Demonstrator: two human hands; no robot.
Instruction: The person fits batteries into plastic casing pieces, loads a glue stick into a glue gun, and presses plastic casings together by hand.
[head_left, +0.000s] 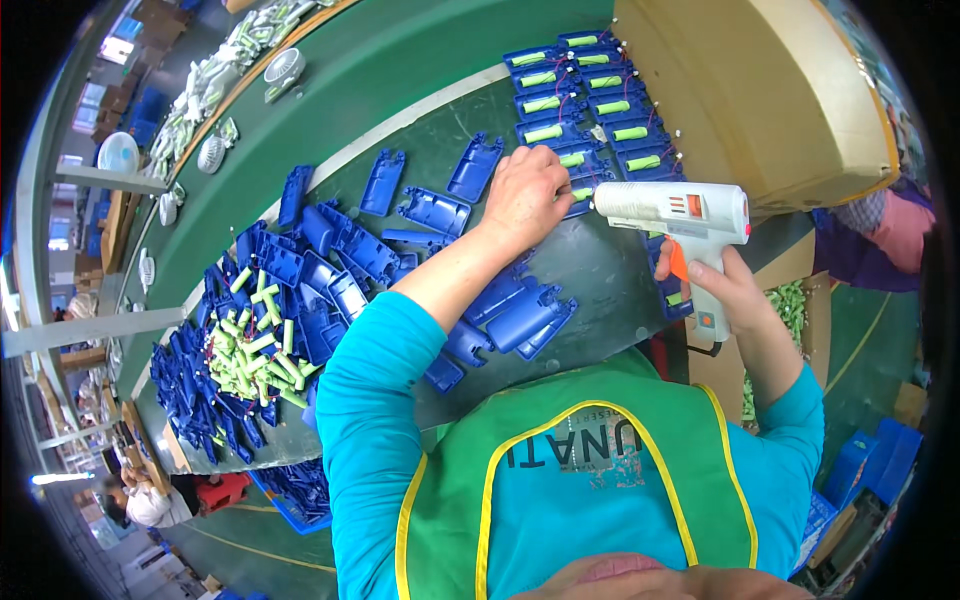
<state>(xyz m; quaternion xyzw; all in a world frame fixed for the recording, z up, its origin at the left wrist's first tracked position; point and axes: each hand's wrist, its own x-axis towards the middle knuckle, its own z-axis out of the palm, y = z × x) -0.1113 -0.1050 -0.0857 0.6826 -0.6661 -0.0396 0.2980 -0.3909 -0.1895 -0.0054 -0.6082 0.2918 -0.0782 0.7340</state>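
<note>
My right hand [738, 288] grips a white glue gun [668, 205] with an orange trigger. Its nozzle points left, close to the near end of two columns of blue plastic shells [615, 107] that carry light green battery cells [631, 133] with thin wires. Over that same end, my left hand [528, 192] has its fingers curled in beside a shell; whatever they pinch is hidden. Blue shells without cells, such as one hollow shell [383, 182], lie scattered left of my left hand. Further left, a loose heap of green cells [258, 345] rests on piled blue shells.
A large cardboard box [745, 90] stands right of the columns. Beyond the dark worktable [590, 265] runs a green conveyor belt [390, 60] with small white fans [285, 67]. At lower right, a carton [818, 325] holds green pieces. A blue crate [297, 510] sits below the table's left edge.
</note>
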